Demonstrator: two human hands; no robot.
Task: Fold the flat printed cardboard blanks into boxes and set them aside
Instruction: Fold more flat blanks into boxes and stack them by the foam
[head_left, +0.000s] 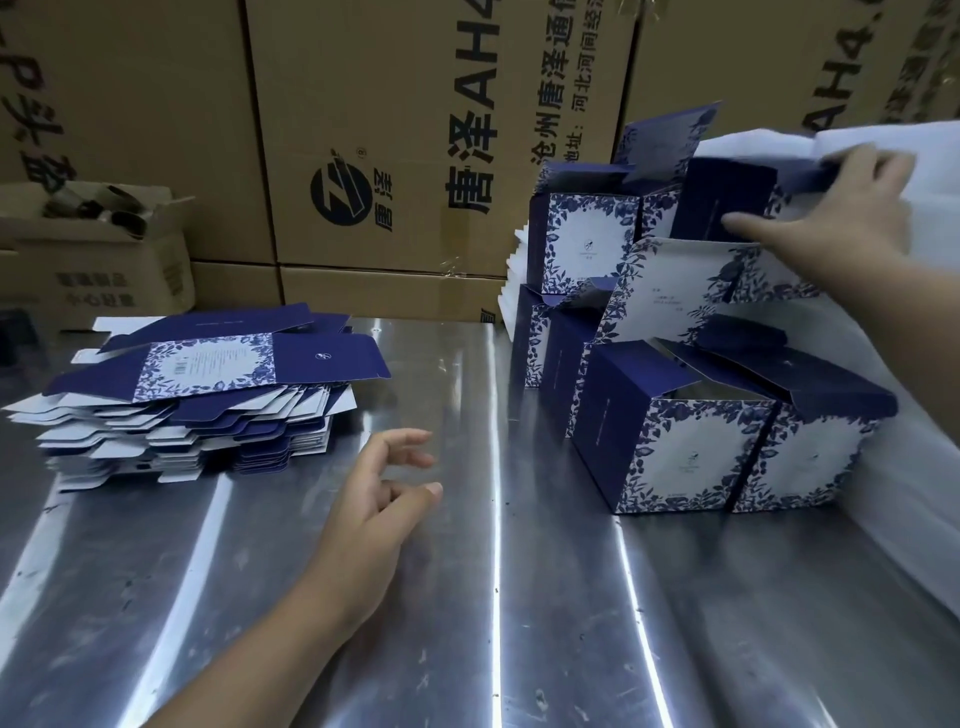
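Note:
A stack of flat blue-and-white printed blanks (208, 374) lies on the left of the steel table (467, 597). Several folded boxes (691, 457) with open top flaps are piled in two layers on the right. My right hand (831, 208) reaches to the top of that pile and grips a dark blue folded box (722, 202), with fingers over its upper edge and thumb against its side. My left hand (374, 509) hovers above the middle of the table with loosely spread fingers, holding nothing, to the right of the blanks.
Large brown shipping cartons (363, 130) form a wall along the back of the table. A smaller open carton (93, 249) with dark items stands at the back left. White sheeting (924, 364) borders the box pile on the right.

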